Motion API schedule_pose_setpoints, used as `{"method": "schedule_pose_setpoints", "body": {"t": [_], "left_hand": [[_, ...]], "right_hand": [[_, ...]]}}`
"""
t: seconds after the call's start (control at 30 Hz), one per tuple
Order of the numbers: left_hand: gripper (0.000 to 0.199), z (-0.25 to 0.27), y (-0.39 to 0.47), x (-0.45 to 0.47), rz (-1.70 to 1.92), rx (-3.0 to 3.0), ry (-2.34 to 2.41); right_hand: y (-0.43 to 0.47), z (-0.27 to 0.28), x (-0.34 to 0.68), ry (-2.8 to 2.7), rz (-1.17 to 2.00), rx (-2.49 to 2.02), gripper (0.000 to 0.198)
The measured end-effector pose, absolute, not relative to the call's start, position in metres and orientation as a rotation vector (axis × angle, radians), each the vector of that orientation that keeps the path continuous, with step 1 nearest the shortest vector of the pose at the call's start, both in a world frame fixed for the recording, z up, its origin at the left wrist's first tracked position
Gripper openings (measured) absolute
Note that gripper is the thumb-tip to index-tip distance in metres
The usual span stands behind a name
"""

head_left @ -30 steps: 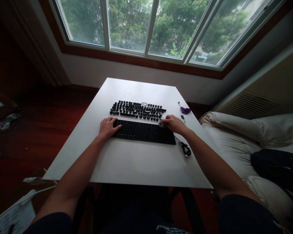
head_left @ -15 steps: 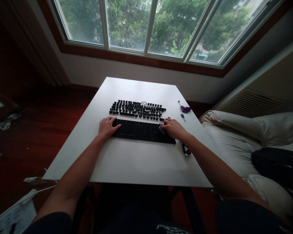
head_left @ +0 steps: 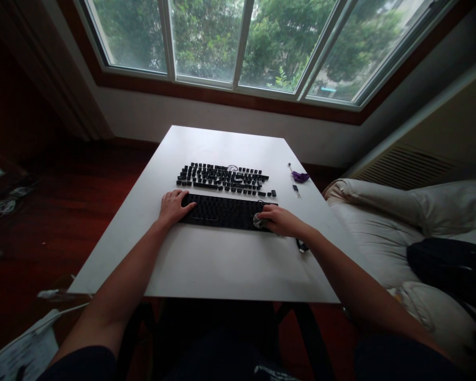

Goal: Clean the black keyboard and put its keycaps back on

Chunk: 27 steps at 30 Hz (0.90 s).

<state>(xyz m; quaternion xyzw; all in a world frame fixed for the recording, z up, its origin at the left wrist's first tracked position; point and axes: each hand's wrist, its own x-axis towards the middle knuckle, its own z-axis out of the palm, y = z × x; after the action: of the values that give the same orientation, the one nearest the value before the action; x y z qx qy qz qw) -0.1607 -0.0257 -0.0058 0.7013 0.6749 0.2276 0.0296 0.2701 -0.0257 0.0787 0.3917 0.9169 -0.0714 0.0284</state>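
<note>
A black keyboard [head_left: 222, 210] with its keycaps off lies across the white table. My left hand [head_left: 174, 207] grips its left end, thumb on top and fingers along the far corner. Over the keyboard's right part, my right hand [head_left: 276, 218] is closed on a crumpled greyish cloth [head_left: 258, 220], pressed to the surface. Whether it is cloth or tissue is hard to make out. Beyond the keyboard, rows of loose black keycaps [head_left: 210, 174] are laid out, with a thin wire keycap puller [head_left: 232, 168] seemingly among them.
A purple cloth [head_left: 300, 177], a small brush [head_left: 290, 165] and a small black-and-clear item [head_left: 296, 190] lie near the white table's [head_left: 206, 264] right edge. A black cable [head_left: 302, 246] sits by my right forearm. A pale sofa [head_left: 365, 222] stands to the right.
My right hand has slid toward me over the keyboard's right part with the cloth, uncovering keycaps behind it. My left hand stays at the left end.
</note>
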Motion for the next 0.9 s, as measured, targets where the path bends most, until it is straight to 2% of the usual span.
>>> {"method": "schedule_pose_setpoints", "body": {"t": [0.23,0.43,0.6,0.77,0.9], "left_hand": [[0.056,-0.004,-0.027,-0.160,0.650,2.177,2.111],[0.056,-0.007,-0.025,-0.162,0.662,2.185,2.105],[0.057,-0.007,-0.026,-0.162,0.675,2.194,2.098],[0.057,-0.006,-0.025,-0.161,0.658,2.183,2.101],[0.057,-0.005,-0.025,-0.161,0.661,2.185,2.099]], "right_hand": [[-0.019,0.080,0.274,2.638,-0.267,1.309,0.042],[-0.022,0.081,0.258,2.708,-0.228,1.347,0.042],[-0.019,0.082,0.262,2.580,-0.225,1.387,0.038],[-0.024,0.085,0.248,2.765,-0.227,1.357,0.041],[-0.030,0.080,0.236,2.872,-0.363,1.279,0.040]]}}
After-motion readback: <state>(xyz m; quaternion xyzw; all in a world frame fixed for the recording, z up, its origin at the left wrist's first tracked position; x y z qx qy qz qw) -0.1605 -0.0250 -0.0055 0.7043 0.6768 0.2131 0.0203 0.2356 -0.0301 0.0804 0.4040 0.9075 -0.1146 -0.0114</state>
